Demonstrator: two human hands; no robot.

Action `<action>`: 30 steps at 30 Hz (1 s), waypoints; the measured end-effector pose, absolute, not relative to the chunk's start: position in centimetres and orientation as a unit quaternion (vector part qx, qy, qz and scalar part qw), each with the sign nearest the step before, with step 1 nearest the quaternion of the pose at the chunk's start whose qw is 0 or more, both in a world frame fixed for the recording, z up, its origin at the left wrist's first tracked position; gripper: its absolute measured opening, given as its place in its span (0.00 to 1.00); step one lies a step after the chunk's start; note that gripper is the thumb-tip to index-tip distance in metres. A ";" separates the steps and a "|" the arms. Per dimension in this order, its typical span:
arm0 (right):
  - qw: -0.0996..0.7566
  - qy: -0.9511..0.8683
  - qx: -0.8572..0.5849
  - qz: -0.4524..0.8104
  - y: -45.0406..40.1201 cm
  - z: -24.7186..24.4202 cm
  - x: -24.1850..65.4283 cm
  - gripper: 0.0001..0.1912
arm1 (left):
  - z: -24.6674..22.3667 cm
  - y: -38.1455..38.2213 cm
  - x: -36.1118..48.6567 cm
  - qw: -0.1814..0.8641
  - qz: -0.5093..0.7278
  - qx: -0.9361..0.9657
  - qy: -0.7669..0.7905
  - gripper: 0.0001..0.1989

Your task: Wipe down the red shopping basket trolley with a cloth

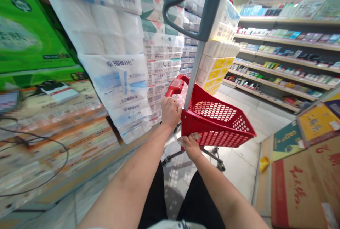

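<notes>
A red plastic shopping basket (225, 122) on a wheeled frame stands on the tiled floor in front of me, tilted. Its tall grey pull handle (198, 7) rises on a metal pole. My left hand (170, 111) is closed on the basket's rear rim, just under the red carry handle (175, 86). My right hand (189, 143) presses a small pale cloth or crumpled paper (195, 136) against the basket's lower outer wall.
Stacked packs of toilet paper and tissue (117, 62) fill the left side. Shelves of small boxed goods (287, 45) line the right wall. Cardboard cartons (302, 179) stand at the near right. A yellow scrap (264, 162) lies on the floor.
</notes>
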State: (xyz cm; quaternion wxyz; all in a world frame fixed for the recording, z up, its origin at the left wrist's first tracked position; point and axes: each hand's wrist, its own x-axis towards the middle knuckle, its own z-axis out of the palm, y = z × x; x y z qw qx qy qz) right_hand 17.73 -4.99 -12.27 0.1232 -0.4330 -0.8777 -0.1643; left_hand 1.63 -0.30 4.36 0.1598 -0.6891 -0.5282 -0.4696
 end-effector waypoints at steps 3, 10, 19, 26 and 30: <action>0.116 -0.872 -0.444 -0.172 -5.2 -13.4 17.4 0.15 | 4.4 -0.2 1.7 0.166 -0.464 -0.691 -0.529 0.10; 0.129 -0.876 -0.434 -0.167 -5.1 -12.1 17.5 0.15 | 4.4 -0.2 1.7 0.179 -0.470 -0.688 -0.523 0.10; 0.143 -0.886 -0.418 -0.138 -4.7 -9.5 19.0 0.20 | 4.5 -0.3 1.7 0.187 -0.464 -0.690 -0.523 0.09; 0.223 -0.867 -0.407 -0.185 -4.0 -7.4 18.6 0.24 | 4.6 -0.6 1.6 0.195 -0.462 -0.686 -0.527 0.09; 0.158 -0.881 -0.408 -0.180 -4.4 -8.8 18.8 0.22 | 4.6 -0.8 1.6 0.189 -0.463 -0.690 -0.523 0.09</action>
